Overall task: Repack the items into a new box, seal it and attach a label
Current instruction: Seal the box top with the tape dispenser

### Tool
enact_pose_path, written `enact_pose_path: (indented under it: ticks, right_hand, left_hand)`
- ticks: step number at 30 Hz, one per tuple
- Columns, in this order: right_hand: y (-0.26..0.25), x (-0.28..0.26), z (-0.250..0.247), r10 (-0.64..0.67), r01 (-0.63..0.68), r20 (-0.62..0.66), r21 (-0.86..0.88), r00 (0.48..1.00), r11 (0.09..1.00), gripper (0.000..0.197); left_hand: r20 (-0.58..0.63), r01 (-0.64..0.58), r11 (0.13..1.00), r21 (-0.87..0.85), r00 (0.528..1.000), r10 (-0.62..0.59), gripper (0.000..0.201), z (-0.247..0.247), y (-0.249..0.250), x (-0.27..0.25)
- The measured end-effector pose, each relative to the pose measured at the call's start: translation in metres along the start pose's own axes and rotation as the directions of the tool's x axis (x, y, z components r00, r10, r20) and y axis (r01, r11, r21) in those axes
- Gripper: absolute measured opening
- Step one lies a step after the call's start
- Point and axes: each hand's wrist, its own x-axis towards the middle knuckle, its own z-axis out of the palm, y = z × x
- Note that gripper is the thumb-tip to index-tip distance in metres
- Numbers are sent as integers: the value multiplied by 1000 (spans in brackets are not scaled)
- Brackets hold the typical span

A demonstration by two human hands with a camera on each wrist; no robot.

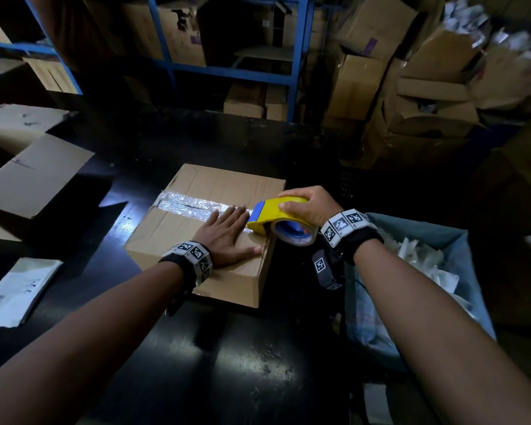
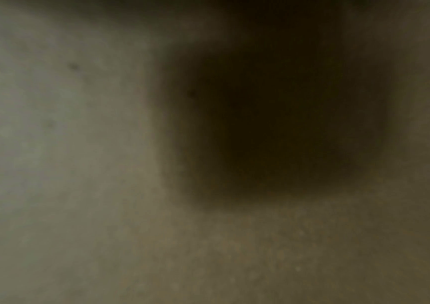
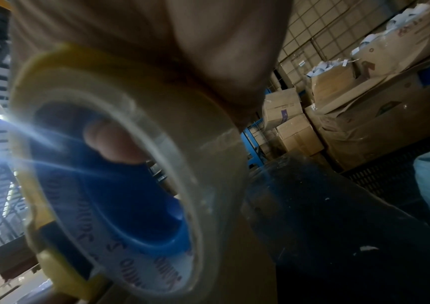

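Nearby, flattened cardboard point(image 1: 28, 167), white envelope point(image 1: 16, 292).

Box point(image 1: 209, 228) on table point(image 1: 227, 363), open carton point(image 1: 28, 167) left, bag point(image 1: 460, 271) right

A dark glossy table point(image 1: 215, 363) carries everything. At its centre sits a closed cardboard box point(image 1: 196, 240). At nine o'clock lies an open cardboard box point(image 1: 28, 176) with spread flaps; at eight o'clock, a white printed packet point(image 1: 16, 292).
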Motion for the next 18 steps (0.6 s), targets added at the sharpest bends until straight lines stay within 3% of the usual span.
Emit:
enact_pose_path:
  ticks: [9, 18]
  right_hand:
    - [-8, -5, -13, -10, 10, 32, 22, 999, 1000, 17]
    - [0, -26, -69, 26, -27, -17, -74, 1000, 997, 14]
  left_hand:
    - [13, 25, 1000, 10, 1000, -25, 103, -5, 5, -2]
    - [40, 30, 1000, 9, 999, -30, 107, -5, 4, -2]
